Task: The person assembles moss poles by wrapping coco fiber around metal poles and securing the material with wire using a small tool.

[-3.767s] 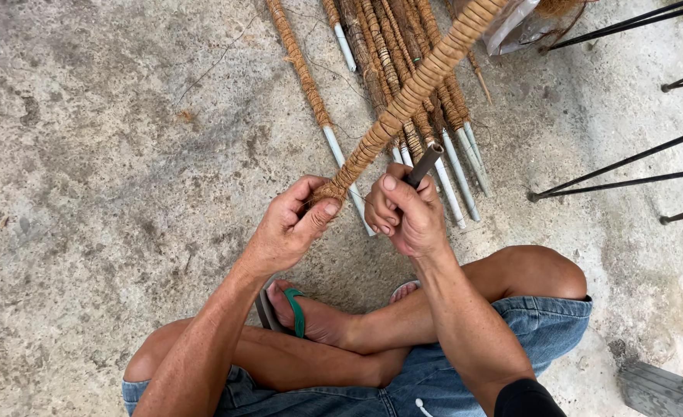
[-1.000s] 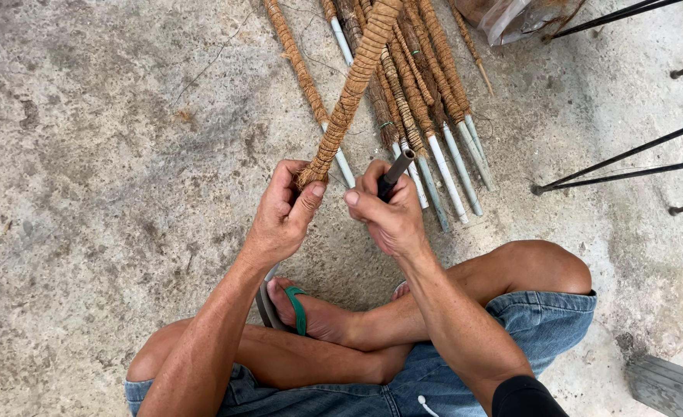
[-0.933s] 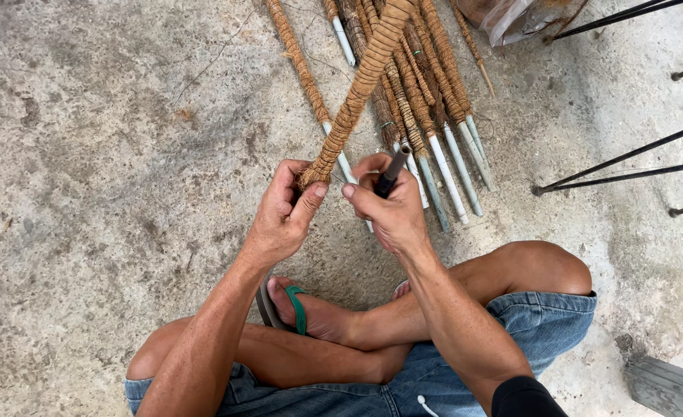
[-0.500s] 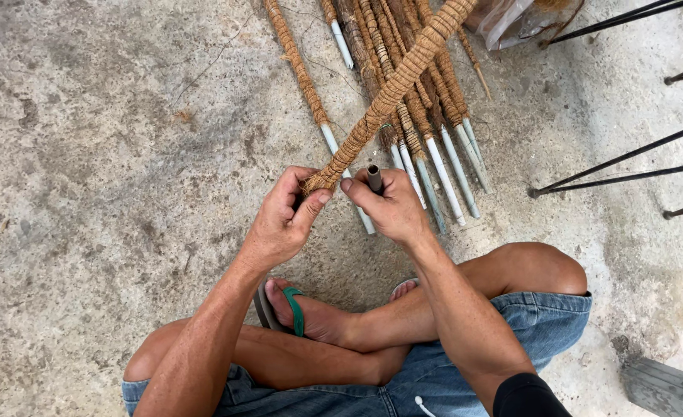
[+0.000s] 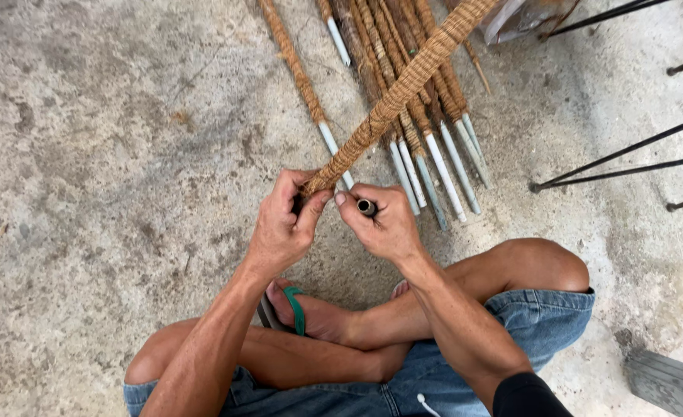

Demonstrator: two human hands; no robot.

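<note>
A long pole wrapped in brown coir rope slants from the top right down to my hands. My left hand grips its lower wrapped end between thumb and fingers. My right hand is closed around a small dark tube-like tool, its thumb tip touching the rope end beside my left thumb. I sit cross-legged on the concrete floor in denim shorts, with a green-strapped sandal on one foot.
Several finished rope-wrapped poles with bare grey-white ends lie on the floor just beyond my hands. Thin black metal rods stretch in from the right. A grey block sits at the lower right corner.
The pole has swung to lean more to the right. My right hand moved in toward the rope end, with the dark tool now end-on in its grip.
</note>
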